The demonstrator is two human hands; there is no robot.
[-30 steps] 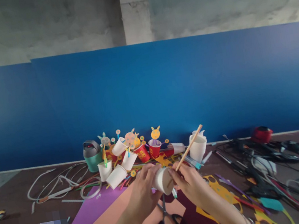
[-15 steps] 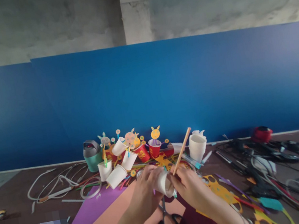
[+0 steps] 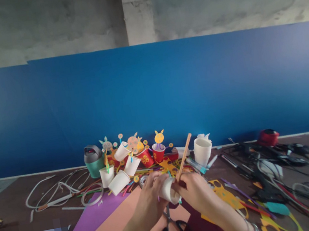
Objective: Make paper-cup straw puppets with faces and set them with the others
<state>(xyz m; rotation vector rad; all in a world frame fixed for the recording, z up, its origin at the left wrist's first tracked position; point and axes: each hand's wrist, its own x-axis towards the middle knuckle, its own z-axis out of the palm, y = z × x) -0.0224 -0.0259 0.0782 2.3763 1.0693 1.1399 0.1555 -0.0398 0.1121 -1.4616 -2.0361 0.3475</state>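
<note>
My left hand [image 3: 152, 193] is wrapped round a white paper cup [image 3: 167, 189], whose mouth points toward me and to the right. In my right hand [image 3: 191, 187] is a thin wooden stick [image 3: 184, 155], its upper end slanting up to the right. The fingers of that hand are closed at the cup's rim, and the stick's lower end is hidden by them. Small bits of green show at the cup's edge. Black-handled scissors [image 3: 168, 226] lie below the cup on a peach paper sheet [image 3: 114, 228].
Behind my hands stand paper cups with animal faces, among them a red cup [image 3: 159, 155]. Left are a teal container [image 3: 95, 167] and white cables [image 3: 62, 187]. To the right are a white cup [image 3: 203, 152], yellow paper scraps [image 3: 227, 197] and black cables [image 3: 293, 158].
The stick's upper end has shifted left and stands a little steeper, and my right fingers have moved slightly at the cup's mouth. The whole view has shifted slightly.
</note>
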